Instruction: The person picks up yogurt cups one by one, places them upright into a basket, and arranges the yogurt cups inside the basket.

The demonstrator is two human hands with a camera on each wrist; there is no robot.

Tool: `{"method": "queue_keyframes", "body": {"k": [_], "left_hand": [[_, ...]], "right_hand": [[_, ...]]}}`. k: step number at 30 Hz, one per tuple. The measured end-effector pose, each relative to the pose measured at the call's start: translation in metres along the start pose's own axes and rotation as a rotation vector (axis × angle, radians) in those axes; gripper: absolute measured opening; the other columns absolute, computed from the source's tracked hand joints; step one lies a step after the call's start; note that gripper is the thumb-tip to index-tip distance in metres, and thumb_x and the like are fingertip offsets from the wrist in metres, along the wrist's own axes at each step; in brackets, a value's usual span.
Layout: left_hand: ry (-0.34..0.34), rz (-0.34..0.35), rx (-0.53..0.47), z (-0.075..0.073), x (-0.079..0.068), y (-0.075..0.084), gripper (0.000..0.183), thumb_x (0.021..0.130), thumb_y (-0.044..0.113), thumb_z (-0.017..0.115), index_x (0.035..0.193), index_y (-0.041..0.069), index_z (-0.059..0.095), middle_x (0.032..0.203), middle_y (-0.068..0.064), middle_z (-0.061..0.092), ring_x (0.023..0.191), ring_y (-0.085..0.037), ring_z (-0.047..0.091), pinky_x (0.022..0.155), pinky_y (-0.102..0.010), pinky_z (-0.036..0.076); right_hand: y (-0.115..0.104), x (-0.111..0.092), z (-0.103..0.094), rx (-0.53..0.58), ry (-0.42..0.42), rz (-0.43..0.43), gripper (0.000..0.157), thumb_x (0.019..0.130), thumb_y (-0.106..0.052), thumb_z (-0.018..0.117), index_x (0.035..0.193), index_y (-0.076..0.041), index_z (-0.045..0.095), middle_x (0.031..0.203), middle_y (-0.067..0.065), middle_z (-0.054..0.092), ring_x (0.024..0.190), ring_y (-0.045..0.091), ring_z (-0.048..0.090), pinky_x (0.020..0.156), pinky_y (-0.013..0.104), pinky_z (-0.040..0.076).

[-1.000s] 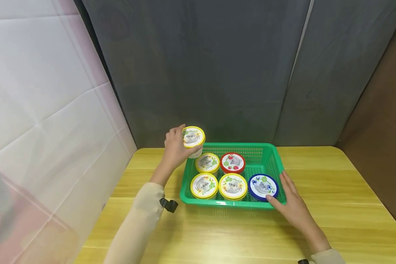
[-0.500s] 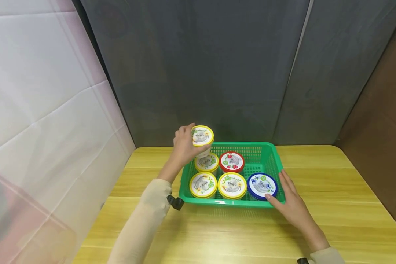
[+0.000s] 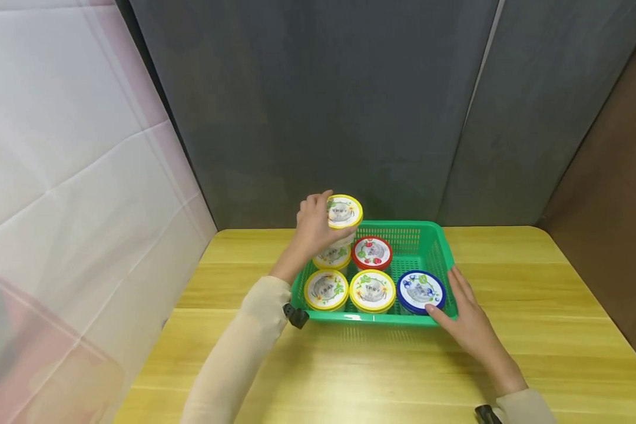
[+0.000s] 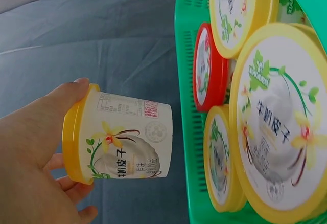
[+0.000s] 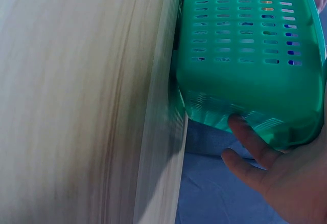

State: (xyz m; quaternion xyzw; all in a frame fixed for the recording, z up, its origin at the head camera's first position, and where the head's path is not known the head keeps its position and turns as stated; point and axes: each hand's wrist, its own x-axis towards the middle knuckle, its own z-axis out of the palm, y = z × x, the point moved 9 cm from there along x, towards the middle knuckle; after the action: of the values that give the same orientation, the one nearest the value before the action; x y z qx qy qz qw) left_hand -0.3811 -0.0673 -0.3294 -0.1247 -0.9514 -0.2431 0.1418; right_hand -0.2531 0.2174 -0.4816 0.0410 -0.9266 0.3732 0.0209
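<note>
In my left hand (image 3: pixel 314 227) I grip a paper cup with a yellow lid (image 3: pixel 344 212) by its lid edge. The printed cup (image 4: pixel 130 137) is held up over the back left of a green plastic basket (image 3: pixel 429 235). Inside the basket stand several more cups: a front-left yellow-lidded cup (image 3: pixel 325 290), a middle yellow-lidded cup (image 3: pixel 373 291), a partly hidden yellow-lidded cup (image 3: pixel 332 257), a red-lidded cup (image 3: pixel 372 252) and a blue-lidded cup (image 3: pixel 421 291). My right hand (image 3: pixel 469 321) rests at the front right corner, fingers straight along the outer wall, thumb over the rim by the blue lid.
The basket stands on a yellow wooden table (image 3: pixel 535 306). Behind it rises a dark grey cloth (image 3: pixel 318 112). A white printed sheet (image 3: pixel 85 165) hangs at left, a brown panel (image 3: pixel 609 194) at right. Small black wrist cameras sit on both sleeves.
My left hand has carried the yellow-lidded cup to the right, from beside the basket's left back corner to over its back row. The right hand has stayed at the corner.
</note>
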Motion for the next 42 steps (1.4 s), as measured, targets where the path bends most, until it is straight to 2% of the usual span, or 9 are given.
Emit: {"method": "queue_keyframes", "body": {"k": [16,26,33,42], "left_hand": [[-0.05,0.065,-0.001,0.019,0.003,0.032,0.098,0.071,0.058,0.073,0.146,0.016,0.028,0.137,-0.01,0.041,0.124,-0.027,0.037,0.104,-0.048,0.035],[-0.081,0.081,0.005,0.036,0.0,0.052,0.095,0.071,0.056,0.074,0.146,0.017,0.029,0.137,-0.007,0.042,0.124,-0.025,0.037,0.105,-0.046,0.037],[-0.084,0.11,-0.019,0.045,0.0,0.065,0.094,0.072,0.056,0.073,0.145,0.017,0.03,0.139,-0.009,0.04,0.122,-0.026,0.038,0.099,-0.043,0.041],[-0.113,0.111,-0.058,0.06,0.0,0.081,0.093,0.072,0.051,0.074,0.146,0.017,0.029,0.14,-0.009,0.039,0.121,-0.025,0.036,0.095,-0.04,0.047]], "right_hand": [[-0.001,-0.003,0.002,0.017,-0.004,0.004,0.095,0.086,-0.059,0.055,0.153,-0.023,-0.004,0.162,-0.002,-0.009,0.144,0.046,0.015,0.1,0.075,0.024],[0.001,-0.005,0.007,0.002,0.004,0.003,0.096,0.086,-0.061,0.055,0.153,-0.022,-0.002,0.162,0.001,-0.007,0.143,0.047,0.017,0.099,0.074,0.026],[0.001,-0.007,0.008,-0.003,0.009,0.006,0.095,0.086,-0.061,0.054,0.153,-0.023,-0.002,0.162,0.001,-0.006,0.144,0.046,0.016,0.1,0.074,0.025],[-0.002,-0.006,0.008,0.012,0.012,-0.007,0.095,0.086,-0.06,0.055,0.153,-0.021,-0.001,0.162,0.002,-0.005,0.143,0.045,0.018,0.102,0.072,0.025]]}}
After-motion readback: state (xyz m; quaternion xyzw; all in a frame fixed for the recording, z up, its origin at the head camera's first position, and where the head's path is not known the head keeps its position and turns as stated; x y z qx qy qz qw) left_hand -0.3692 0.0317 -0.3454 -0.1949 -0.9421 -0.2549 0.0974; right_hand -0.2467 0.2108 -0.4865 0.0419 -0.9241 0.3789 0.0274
